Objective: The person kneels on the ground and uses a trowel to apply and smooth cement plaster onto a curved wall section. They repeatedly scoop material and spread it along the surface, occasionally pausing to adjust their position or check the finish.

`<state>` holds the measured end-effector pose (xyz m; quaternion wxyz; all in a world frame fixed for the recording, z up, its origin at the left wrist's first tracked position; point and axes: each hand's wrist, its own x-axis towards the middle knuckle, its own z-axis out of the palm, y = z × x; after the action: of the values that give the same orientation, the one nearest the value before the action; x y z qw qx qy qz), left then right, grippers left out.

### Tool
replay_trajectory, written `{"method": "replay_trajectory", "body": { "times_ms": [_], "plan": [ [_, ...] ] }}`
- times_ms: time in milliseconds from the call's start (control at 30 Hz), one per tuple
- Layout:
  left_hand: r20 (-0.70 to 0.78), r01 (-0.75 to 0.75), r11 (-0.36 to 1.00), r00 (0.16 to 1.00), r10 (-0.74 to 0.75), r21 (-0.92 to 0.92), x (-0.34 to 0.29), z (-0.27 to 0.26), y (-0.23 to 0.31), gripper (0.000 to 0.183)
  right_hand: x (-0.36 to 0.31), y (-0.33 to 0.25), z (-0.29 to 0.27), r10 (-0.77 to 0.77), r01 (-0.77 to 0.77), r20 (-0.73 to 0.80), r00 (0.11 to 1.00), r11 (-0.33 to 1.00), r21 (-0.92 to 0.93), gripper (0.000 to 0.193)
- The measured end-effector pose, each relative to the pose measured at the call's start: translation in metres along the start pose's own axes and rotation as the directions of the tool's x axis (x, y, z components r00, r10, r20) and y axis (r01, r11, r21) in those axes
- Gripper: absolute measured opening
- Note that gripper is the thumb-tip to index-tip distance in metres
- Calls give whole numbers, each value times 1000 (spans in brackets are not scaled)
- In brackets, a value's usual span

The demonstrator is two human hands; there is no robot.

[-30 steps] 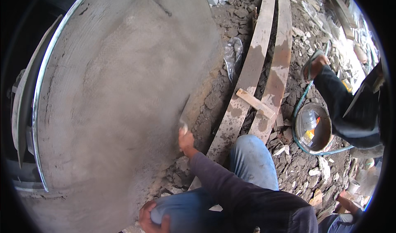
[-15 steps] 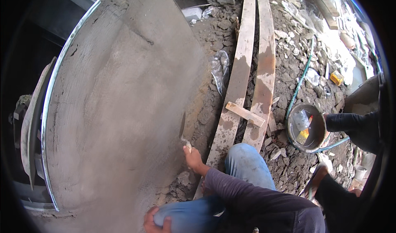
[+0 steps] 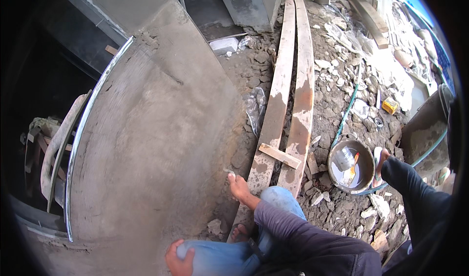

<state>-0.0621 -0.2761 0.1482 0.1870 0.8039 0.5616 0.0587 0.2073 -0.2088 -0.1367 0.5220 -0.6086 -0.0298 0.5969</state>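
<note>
Right-hand grip (image 3: pixel 239 187) curls closed around a tool (image 3: pixel 228 170).

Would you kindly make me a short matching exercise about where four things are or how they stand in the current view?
Column one:
1. Left hand
2. Right hand
3. Short wooden strip
4. Round bucket

Column two:
A. Lying across two planks
B. Gripping a tool, mostly hidden
C. With clear plastic inside
D. Resting on a blue-trousered knee

Right pairs: 1-D, 2-B, 3-A, 4-C.
</note>
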Motion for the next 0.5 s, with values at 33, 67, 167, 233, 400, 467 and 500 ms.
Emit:
{"method": "replay_trajectory", "body": {
  "times_ms": [33,67,167,233,400,467,500],
  "plan": [
    [0,13,1000,1000,-13,12,-1,2,0,45,5,-25,8,-298,278,-144,944,950,-142,50],
    [0,25,999,1000,-25,25,-1,6,-1,45,11,-51,18,-497,430,-199,845,851,-300,52],
    [-5,72,997,997,-72,-4,3,21,-4,47,48,-135,51,-697,661,-199,689,716,-222,49],
    [1,115,992,993,-115,-43,12,29,-6,47,80,-173,66,-761,728,-145,632,647,-227,46],
    [22,115,993,993,-114,-33,52,31,-4,47,173,-180,38,-608,509,-302,735,788,-346,50],
    [22,42,999,999,-42,-5,75,30,-4,47,209,-164,9,-108,116,-223,969,993,20,53],
    [23,6,1000,1000,-6,9,86,31,-5,47,227,-160,9,-105,112,-130,986,993,47,54]
  ]
}}
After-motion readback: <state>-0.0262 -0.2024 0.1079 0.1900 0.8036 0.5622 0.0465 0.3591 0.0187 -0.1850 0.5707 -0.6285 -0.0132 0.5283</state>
